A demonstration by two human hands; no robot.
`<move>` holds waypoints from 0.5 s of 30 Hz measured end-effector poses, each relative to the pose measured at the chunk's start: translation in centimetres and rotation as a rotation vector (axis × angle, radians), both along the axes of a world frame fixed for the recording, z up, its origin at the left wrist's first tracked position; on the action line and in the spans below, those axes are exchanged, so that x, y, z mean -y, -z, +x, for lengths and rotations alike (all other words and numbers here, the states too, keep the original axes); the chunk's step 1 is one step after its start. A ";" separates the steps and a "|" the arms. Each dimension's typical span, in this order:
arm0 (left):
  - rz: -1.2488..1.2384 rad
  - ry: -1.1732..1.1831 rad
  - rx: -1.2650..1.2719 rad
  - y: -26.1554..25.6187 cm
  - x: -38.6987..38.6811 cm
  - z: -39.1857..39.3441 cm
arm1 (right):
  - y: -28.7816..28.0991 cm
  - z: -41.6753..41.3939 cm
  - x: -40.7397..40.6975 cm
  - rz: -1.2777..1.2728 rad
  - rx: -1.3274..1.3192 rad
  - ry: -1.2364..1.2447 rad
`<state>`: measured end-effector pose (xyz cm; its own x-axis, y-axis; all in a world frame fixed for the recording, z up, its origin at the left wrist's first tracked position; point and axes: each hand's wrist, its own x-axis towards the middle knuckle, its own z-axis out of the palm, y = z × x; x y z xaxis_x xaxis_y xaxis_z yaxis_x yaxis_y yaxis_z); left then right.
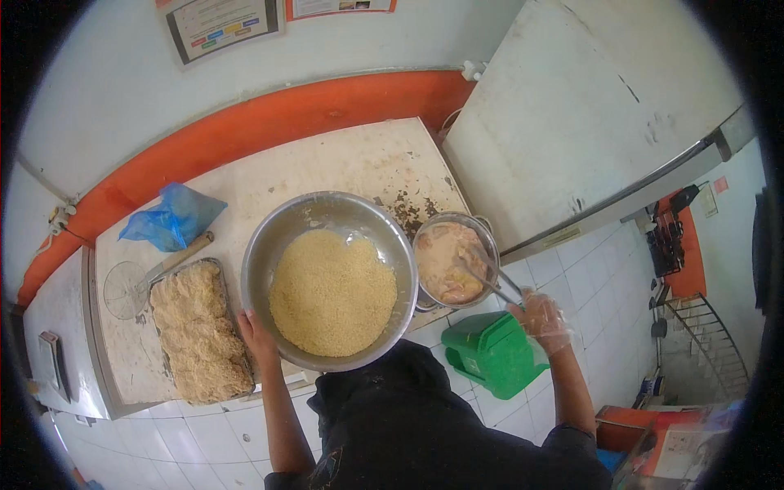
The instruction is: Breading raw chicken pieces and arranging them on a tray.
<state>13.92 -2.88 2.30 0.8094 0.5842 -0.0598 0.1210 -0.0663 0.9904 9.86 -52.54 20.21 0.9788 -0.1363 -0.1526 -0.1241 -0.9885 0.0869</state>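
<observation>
A large steel bowl (254, 263) of yellow breadcrumbs (331, 294) stands at the near edge of the worktable. My left hand (258, 335), bare, rests against the bowl's lower left rim. My right hand (542, 320), in a clear plastic glove, grips metal tongs (507, 285). The tongs' tips are in a metal pot (488, 228) of raw meat pieces in pale batter (450, 260), just right of the bowl. Left of my left hand, a tray holds heaped crumb-coated pieces (199, 331).
A blue plastic bag (174, 217) and a wire skimmer with a wooden handle (190, 250) lie on the worktable (343, 153) at left. A green bin (496, 352) stands on the tiled floor below the pot. A large white appliance (576, 122) borders the table at right.
</observation>
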 end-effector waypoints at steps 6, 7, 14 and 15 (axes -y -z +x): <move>-0.028 -0.036 0.038 -0.4 0.3 0.3 | 3.0 0.2 -0.5 0.076 0.001 0.069; 0.017 -0.024 -0.003 0.2 -0.2 0.2 | 2.8 0.2 -0.9 0.080 -0.033 0.117; -0.033 -0.041 0.008 -0.9 0.3 0.4 | 5.4 -1.0 0.5 0.077 0.094 0.022; -0.035 -0.044 0.009 -0.4 0.1 0.5 | 5.9 -1.2 0.8 0.076 0.096 0.018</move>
